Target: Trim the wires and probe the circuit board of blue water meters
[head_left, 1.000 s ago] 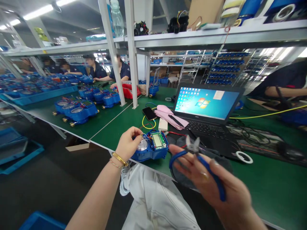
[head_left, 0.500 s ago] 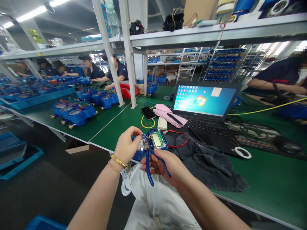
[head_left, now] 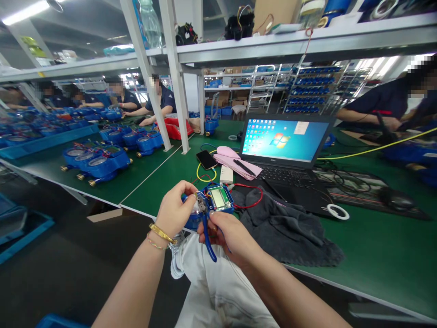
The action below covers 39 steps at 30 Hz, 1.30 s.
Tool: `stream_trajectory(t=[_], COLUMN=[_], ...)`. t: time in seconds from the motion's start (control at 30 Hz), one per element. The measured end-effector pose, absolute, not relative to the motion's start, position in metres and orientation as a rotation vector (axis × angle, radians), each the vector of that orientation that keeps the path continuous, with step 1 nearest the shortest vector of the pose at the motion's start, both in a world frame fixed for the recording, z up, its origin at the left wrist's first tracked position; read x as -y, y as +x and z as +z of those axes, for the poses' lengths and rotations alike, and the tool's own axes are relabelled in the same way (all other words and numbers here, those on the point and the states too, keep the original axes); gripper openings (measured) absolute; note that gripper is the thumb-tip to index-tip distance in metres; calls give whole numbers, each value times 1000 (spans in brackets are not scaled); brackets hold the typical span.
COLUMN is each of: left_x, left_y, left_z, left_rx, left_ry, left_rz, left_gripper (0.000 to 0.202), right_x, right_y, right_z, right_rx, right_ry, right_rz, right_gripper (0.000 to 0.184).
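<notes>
Blue meter (head_left: 218,200), blue-handled cutters (head_left: 206,228), grey cloth (head_left: 287,230).

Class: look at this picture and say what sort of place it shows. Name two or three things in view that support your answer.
Most likely a factory assembly line for water meters: rows of blue meters on long green benches, co-workers seated along them, and racks of more meters behind an open laptop.

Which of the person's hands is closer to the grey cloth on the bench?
Right. The right hand, gripping blue-handled cutters, sits just left of the grey cloth. The left hand holds the blue meter further left, beyond the right hand.
</notes>
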State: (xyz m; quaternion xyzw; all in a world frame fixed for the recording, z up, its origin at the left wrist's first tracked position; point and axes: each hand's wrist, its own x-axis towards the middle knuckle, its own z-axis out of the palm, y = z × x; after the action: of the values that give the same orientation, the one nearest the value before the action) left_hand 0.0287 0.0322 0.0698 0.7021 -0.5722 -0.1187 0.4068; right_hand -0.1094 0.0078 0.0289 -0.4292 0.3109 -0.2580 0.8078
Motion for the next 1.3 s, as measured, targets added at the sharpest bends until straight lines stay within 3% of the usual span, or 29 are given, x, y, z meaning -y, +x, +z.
stream_trajectory(t=[0.23,0.37,0.53,0.7,0.87,1.03,1.3], left_x=[-31,-26,-21,-14,-10,-12,-19], left_y=[38,47,46,34,23,16,20], left_z=[74,67,61,59,51,46,45], left_rx=[1462,1512,1608,1720,1857,1838,1819], left_ry=[1825,1885,1825,1773,1833,1926,1805], left_rz=[-245,-151,-62,-68,-180,-159,-203], left_gripper=[23,26,30,45,73,71,71], right_x=[-9,-4,22,57,94,138,172], right_y=[-131,-186,-261,-312,-295,-216,-136], right_z=[37,52,24,-14,5,26,-1], right_rx=[-472,-530,-1239,-1490,-1507,-1323,-1064], right_ry=[-1100,-1818,-2544,-2522,-2376,-2479,-2546], right_rz=[-465,-485,-459,-640,-698,-533,-426], right_gripper=[39,29,17,17,24,20,6])
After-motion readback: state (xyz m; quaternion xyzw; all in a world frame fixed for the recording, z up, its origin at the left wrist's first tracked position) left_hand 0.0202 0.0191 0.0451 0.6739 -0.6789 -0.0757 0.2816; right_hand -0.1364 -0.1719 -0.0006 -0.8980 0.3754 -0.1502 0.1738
